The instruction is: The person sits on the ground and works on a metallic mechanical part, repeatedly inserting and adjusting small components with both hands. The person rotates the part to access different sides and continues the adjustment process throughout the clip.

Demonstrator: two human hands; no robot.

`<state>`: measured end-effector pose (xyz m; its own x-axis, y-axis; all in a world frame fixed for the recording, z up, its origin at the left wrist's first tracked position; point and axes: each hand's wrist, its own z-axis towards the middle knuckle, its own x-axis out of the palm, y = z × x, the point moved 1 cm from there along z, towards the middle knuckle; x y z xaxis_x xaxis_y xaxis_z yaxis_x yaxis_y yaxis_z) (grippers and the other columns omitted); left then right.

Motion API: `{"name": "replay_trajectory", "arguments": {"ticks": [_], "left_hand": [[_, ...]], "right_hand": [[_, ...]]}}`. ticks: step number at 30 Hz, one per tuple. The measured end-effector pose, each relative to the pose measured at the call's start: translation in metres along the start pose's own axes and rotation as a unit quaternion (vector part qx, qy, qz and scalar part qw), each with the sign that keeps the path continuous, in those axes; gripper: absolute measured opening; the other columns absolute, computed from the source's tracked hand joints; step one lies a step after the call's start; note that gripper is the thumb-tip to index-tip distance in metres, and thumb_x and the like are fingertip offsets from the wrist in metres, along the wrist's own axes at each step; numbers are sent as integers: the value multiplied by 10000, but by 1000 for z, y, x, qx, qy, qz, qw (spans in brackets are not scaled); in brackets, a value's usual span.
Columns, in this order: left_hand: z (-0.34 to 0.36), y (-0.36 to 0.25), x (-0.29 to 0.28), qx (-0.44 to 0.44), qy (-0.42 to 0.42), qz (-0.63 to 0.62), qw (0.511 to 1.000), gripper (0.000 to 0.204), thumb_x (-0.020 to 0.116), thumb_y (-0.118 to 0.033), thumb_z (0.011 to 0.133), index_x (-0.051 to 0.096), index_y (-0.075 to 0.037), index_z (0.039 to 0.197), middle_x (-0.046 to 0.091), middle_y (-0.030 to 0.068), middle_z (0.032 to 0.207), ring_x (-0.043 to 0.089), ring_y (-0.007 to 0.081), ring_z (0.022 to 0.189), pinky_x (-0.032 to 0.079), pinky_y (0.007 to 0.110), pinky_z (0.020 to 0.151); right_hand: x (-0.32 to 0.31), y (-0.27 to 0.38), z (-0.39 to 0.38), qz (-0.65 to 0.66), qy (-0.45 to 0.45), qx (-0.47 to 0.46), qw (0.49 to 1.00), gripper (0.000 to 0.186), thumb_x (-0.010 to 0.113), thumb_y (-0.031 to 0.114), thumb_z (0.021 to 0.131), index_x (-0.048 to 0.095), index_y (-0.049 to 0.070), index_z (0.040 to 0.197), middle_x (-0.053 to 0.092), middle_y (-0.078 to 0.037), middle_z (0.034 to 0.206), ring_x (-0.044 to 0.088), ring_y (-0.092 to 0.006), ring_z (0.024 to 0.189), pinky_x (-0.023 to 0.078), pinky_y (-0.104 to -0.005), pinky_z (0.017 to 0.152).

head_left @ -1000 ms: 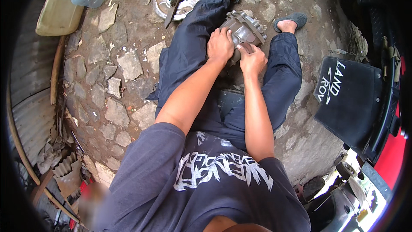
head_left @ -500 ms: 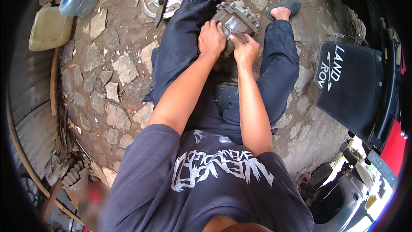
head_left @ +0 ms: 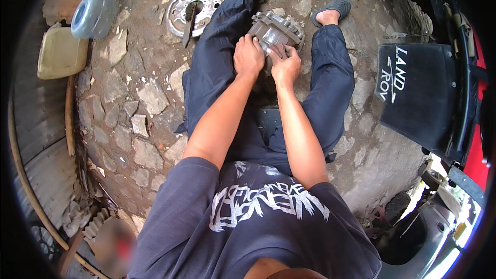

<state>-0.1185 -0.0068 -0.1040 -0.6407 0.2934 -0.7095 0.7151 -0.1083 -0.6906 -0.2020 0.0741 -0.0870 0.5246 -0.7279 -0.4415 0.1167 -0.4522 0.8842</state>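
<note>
Between my lower legs sits a grey metal housing point(head_left: 272, 35), a bulky casting with a flanged, bolted far edge. My left hand point(head_left: 248, 57) is closed around its near left side, fingers curled over the edge. My right hand point(head_left: 285, 66) is at the near right side, thumb and fingers pinching a small flat brownish piece point(head_left: 279, 50) against the housing. That piece is too small to name for sure. The near underside of the housing is hidden by my hands and wrists.
A wheel rim point(head_left: 178, 25) with a dark flat bar point(head_left: 190, 26) across it lies beyond my left leg. At the far left are a blue water jug point(head_left: 98, 15) and a yellowish jerrycan point(head_left: 62, 54). A black mudflap point(head_left: 418, 93) hangs at right over the stone floor point(head_left: 152, 98).
The view has shifted slightly, so the housing, legs and wheel rim appear a little further left. Both hands stay on the housing, with only slight finger movement.
</note>
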Motion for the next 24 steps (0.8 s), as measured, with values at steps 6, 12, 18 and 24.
{"name": "replay_trajectory", "arguments": {"ticks": [6,12,18,24], "left_hand": [[-1,-9,-1,4,5,-10,1000,296,493,-255,1092,650,-29,1203,671,217,1213,633,415,1181,512,519,1016],[-2,-16,1,9,-8,-6,1000,288,500,-244,1079,645,-19,1185,671,221,1182,633,421,1173,514,523,998],[0,-8,4,21,-13,-5,1000,295,503,-248,1076,638,-4,1171,676,234,1168,638,428,1158,512,529,995],[1,-4,4,19,-16,-6,1000,305,507,-256,1076,630,1,1184,675,238,1181,641,436,1159,516,531,995]], "right_hand": [[5,-6,8,188,-6,51,981,387,825,-126,828,610,-164,1147,734,-305,1227,780,-294,1082,623,-314,943],[-2,-25,9,189,-8,105,976,305,878,-82,797,679,-109,1027,779,-238,1170,777,-231,1069,607,-301,943],[0,-9,4,152,-49,153,975,312,948,10,760,727,-76,963,808,-167,1137,763,-187,1058,586,-302,933],[7,1,-5,144,-80,135,977,244,923,55,806,729,-40,921,814,-163,1132,771,-185,1064,576,-320,944]]}}
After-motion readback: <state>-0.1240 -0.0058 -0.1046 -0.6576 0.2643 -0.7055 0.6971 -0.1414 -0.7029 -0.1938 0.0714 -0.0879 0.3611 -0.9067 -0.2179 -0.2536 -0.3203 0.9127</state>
